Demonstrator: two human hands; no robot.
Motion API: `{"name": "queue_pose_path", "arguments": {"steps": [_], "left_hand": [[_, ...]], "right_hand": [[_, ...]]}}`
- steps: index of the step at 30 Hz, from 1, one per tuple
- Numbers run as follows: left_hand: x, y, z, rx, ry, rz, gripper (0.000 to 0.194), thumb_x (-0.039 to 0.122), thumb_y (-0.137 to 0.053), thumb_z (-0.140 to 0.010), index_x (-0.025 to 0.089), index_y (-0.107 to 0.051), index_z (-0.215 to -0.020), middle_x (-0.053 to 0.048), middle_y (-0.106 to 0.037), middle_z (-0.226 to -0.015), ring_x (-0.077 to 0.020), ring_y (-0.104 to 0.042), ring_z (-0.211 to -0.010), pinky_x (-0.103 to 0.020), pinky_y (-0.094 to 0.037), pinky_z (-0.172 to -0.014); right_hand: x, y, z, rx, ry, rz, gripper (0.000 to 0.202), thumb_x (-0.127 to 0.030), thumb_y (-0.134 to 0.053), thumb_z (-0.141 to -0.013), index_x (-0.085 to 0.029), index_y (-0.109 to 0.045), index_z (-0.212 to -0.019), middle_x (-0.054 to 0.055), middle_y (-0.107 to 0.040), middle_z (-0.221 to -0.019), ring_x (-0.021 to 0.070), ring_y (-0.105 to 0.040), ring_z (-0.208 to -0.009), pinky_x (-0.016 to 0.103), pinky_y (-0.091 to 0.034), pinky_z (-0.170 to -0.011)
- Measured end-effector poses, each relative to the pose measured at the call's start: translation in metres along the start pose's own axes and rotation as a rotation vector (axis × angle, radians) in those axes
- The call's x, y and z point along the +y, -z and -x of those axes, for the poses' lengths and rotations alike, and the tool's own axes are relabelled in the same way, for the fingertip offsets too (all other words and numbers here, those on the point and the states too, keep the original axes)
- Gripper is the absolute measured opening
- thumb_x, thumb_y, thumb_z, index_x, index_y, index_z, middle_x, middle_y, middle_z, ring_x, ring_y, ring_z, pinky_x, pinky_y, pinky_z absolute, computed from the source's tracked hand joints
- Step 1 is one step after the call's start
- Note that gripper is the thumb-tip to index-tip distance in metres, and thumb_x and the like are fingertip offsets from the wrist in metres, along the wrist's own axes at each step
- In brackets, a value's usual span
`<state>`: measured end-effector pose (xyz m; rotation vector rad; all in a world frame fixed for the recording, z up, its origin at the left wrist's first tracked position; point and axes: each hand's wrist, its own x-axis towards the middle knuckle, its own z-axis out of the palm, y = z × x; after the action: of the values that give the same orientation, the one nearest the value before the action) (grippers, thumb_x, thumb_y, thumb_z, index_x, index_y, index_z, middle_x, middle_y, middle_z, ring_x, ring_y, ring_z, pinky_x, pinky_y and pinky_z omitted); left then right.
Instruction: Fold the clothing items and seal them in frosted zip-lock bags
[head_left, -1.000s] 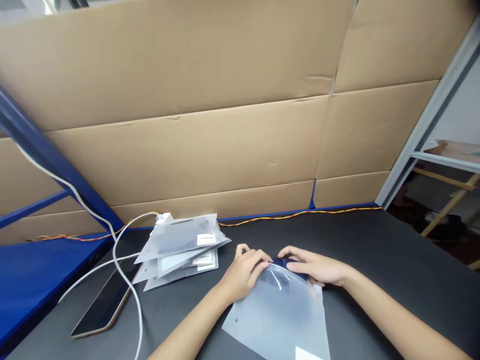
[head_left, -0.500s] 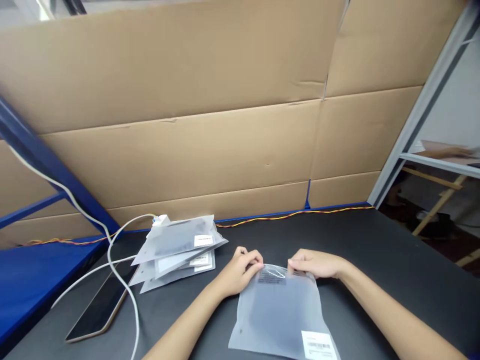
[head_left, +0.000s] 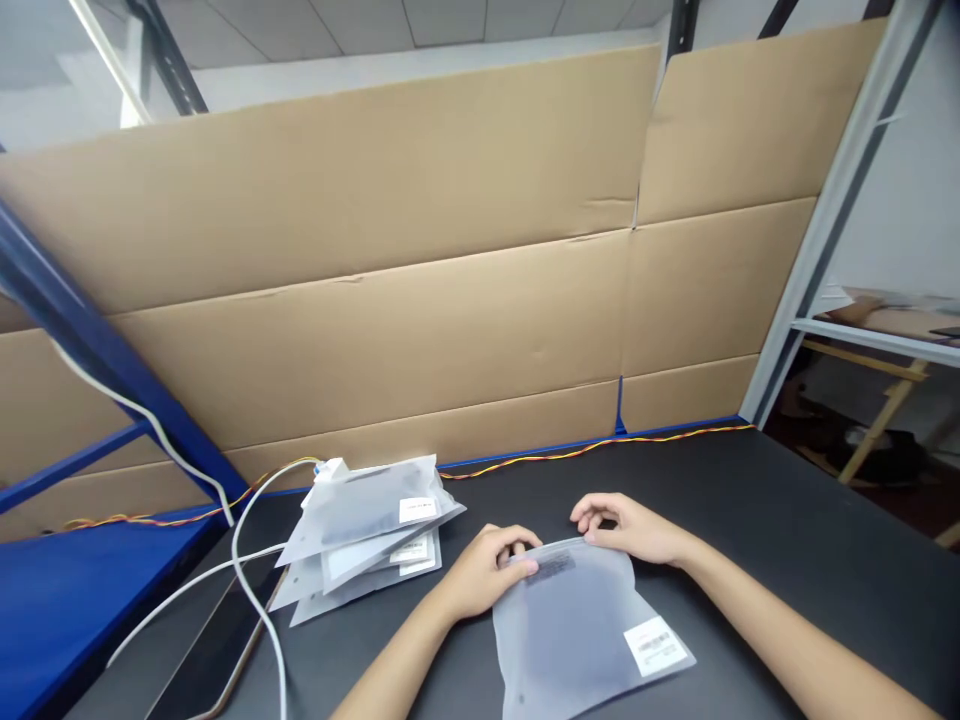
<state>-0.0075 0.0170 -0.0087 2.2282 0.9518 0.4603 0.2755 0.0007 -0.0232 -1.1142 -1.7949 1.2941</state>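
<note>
A frosted plastic bag [head_left: 577, 630] with a dark item inside and a white barcode label at its lower right lies on the black table in front of me. My left hand [head_left: 491, 570] pinches the bag's upper left corner, thumb on top. At the bag's top edge on the right, my right hand [head_left: 626, 525] has its fingers curled, with the thumb touching or just beside the edge; whether it grips the bag is hard to tell. Left of my left hand sits a loose pile of similar bags [head_left: 360, 515] with white labels.
A dark tablet or phone [head_left: 217, 640] lies at the left under a white cable [head_left: 251, 590]. Cardboard panels [head_left: 420, 330] stand behind the black table [head_left: 787, 560]. Twisted red and yellow wires run along its back edge. A blue frame post [head_left: 127, 350] rises at the left.
The view has tilted upward. The bag has turned, its label end swinging right and up. My right hand's fingers have loosened and lifted slightly at the top edge.
</note>
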Motion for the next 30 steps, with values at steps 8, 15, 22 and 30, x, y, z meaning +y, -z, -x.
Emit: {"name": "queue_pose_path", "arguments": {"steps": [8,15,22,30], "left_hand": [[-0.007,-0.001,0.001,-0.005,0.002,0.04,0.021,0.04,-0.063,-0.087,0.022,-0.073,-0.092,0.003,-0.058,-0.069,-0.0151,-0.051,-0.07,-0.024,-0.039,-0.068],[-0.01,-0.001,0.003,0.052,-0.07,0.166,0.018,0.034,-0.064,-0.086,0.018,-0.065,-0.078,0.0,-0.063,-0.078,-0.016,-0.055,-0.076,-0.025,-0.043,-0.073],[-0.011,0.004,0.002,0.036,-0.104,0.298,0.018,0.031,-0.057,-0.092,0.017,-0.064,-0.083,-0.002,-0.069,-0.085,-0.0182,-0.063,-0.084,-0.027,-0.047,-0.079],[-0.01,0.008,0.001,-0.057,-0.053,0.419,0.026,0.035,-0.061,-0.091,0.02,-0.066,-0.111,-0.004,-0.07,-0.094,-0.0185,-0.063,-0.088,-0.029,-0.047,-0.082]], "right_hand": [[-0.003,0.019,0.014,-0.039,-0.171,0.101,0.036,-0.052,-0.063,-0.085,-0.016,-0.064,-0.089,-0.004,-0.056,-0.058,0.0091,-0.05,-0.043,0.016,-0.034,-0.033],[-0.002,-0.005,0.004,-0.069,-0.16,-0.058,0.039,-0.05,-0.072,-0.078,-0.017,-0.061,-0.096,-0.008,-0.053,-0.06,0.0066,-0.047,-0.042,0.018,-0.043,-0.038],[0.004,-0.013,-0.008,0.075,-0.133,-0.154,0.047,-0.046,-0.076,-0.076,-0.02,-0.053,-0.108,-0.008,-0.054,-0.067,0.0079,-0.05,-0.05,0.018,-0.043,-0.042],[0.008,-0.014,-0.006,0.086,-0.149,-0.196,0.049,-0.045,-0.074,-0.077,-0.021,-0.052,-0.113,-0.007,-0.058,-0.068,0.0099,-0.054,-0.051,0.023,-0.047,-0.048]]}}
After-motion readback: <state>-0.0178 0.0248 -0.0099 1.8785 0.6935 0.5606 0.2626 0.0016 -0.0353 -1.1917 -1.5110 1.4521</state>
